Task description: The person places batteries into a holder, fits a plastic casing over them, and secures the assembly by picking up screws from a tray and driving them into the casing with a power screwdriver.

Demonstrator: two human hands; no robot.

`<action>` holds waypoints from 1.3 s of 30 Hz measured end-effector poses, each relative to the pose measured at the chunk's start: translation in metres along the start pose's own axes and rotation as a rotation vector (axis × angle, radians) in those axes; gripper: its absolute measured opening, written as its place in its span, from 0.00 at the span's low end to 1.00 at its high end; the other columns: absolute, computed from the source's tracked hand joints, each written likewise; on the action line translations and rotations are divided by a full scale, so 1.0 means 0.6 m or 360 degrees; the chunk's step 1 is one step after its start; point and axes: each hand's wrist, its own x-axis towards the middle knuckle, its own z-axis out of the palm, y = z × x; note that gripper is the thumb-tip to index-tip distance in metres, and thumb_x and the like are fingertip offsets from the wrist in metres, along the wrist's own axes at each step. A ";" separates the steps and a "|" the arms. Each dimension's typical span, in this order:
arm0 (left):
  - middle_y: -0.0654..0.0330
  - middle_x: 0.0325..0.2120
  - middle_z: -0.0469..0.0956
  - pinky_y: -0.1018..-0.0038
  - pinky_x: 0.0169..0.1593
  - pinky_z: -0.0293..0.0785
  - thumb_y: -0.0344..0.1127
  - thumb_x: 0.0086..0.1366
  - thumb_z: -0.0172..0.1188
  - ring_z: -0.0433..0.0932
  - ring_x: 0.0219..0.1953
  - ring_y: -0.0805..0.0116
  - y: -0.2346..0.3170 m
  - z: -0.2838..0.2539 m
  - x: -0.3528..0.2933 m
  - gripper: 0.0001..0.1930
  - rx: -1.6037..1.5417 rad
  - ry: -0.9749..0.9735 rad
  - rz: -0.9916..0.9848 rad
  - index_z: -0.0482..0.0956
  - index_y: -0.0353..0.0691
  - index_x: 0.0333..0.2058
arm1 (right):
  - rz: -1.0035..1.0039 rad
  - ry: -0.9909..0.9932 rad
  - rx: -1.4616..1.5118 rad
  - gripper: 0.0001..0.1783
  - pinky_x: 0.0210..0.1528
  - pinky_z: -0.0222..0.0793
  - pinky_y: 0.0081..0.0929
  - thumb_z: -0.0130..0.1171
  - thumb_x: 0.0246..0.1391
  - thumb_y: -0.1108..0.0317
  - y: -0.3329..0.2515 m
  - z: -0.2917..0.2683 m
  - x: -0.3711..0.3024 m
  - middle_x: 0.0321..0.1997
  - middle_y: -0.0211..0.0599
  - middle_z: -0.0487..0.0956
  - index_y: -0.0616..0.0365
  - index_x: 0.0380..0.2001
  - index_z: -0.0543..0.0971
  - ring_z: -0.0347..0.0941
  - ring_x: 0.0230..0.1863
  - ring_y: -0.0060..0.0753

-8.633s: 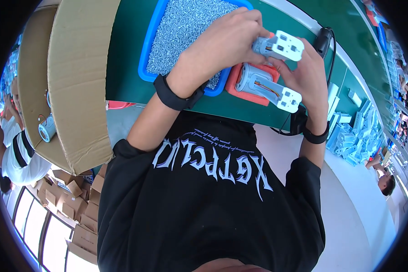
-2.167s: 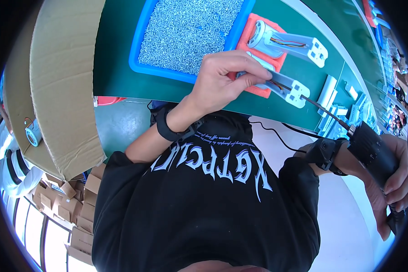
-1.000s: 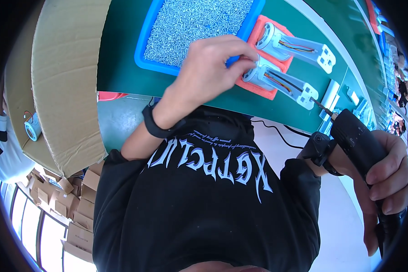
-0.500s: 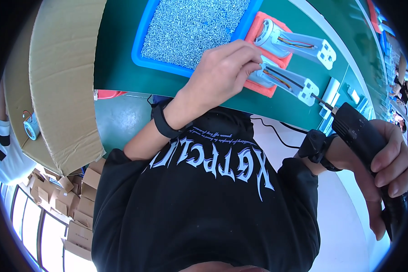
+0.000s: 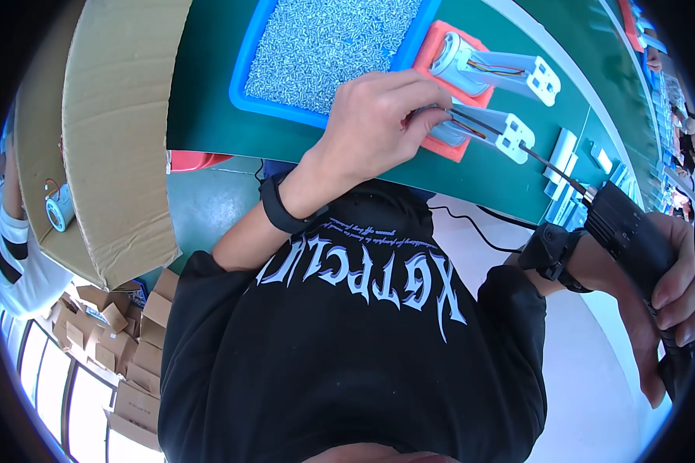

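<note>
My left hand (image 5: 382, 127) is closed in a pinch at the cylinder end of a white motor-like part (image 5: 515, 139); what lies between its fingertips is hidden. That part rests in a red foam holder (image 5: 449, 150), its long arm pointing right, with red and yellow wires inside. In my right hand (image 5: 676, 282) is a black electric screwdriver (image 5: 629, 231). Its long thin bit (image 5: 552, 167) passes through the arm's white end plate and runs toward my left fingertips. A second white part (image 5: 510, 69) of the same kind lies just beyond, in its own foam recess.
A blue tray (image 5: 243, 85) full of small metal screws stands on the green table (image 5: 201, 116). Cardboard (image 5: 123, 139) rises at the left, near another person's sleeve (image 5: 31, 270). White pieces (image 5: 561, 166) lie at the right. Cardboard boxes (image 5: 135, 355) are piled at lower left.
The screwdriver has drawn back to the right, so more of its bit shows outside the end plate. My left hand keeps its pinch. The view has shifted slightly.
</note>
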 end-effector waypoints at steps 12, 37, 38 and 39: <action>0.65 0.23 0.80 0.71 0.29 0.72 0.27 0.46 0.67 0.78 0.26 0.65 0.001 -0.002 0.003 0.06 0.0060 0.0037 0.0102 0.82 0.44 0.26 | 0.0022 -0.0053 0.0061 0.32 0.19 0.79 0.26 0.58 0.56 0.50 0.005 0.001 0.001 0.30 0.32 0.71 0.50 0.59 0.63 0.71 0.22 0.25; 0.61 0.27 0.73 0.68 0.37 0.73 0.28 0.48 0.66 0.74 0.35 0.62 -0.036 -0.080 0.007 0.06 0.0695 -0.0570 -0.0033 0.79 0.42 0.27 | 0.0354 -0.0393 0.0024 0.24 0.24 0.79 0.20 0.64 0.49 0.61 0.021 -0.027 0.002 0.27 0.32 0.74 0.56 0.47 0.68 0.74 0.22 0.25; 0.61 0.25 0.73 0.68 0.36 0.74 0.28 0.48 0.66 0.75 0.33 0.61 -0.038 -0.080 0.009 0.06 0.0671 -0.0548 -0.0031 0.78 0.41 0.26 | 0.0376 -0.0422 0.0020 0.24 0.24 0.79 0.19 0.64 0.48 0.62 0.017 -0.031 0.002 0.27 0.33 0.74 0.56 0.46 0.68 0.74 0.22 0.25; 0.61 0.24 0.74 0.68 0.35 0.74 0.27 0.48 0.65 0.76 0.31 0.61 -0.039 -0.081 0.010 0.05 0.0648 -0.0526 -0.0029 0.78 0.41 0.25 | 0.0399 -0.0450 0.0016 0.23 0.25 0.79 0.19 0.65 0.48 0.63 0.007 -0.039 0.003 0.27 0.33 0.75 0.56 0.45 0.69 0.74 0.22 0.25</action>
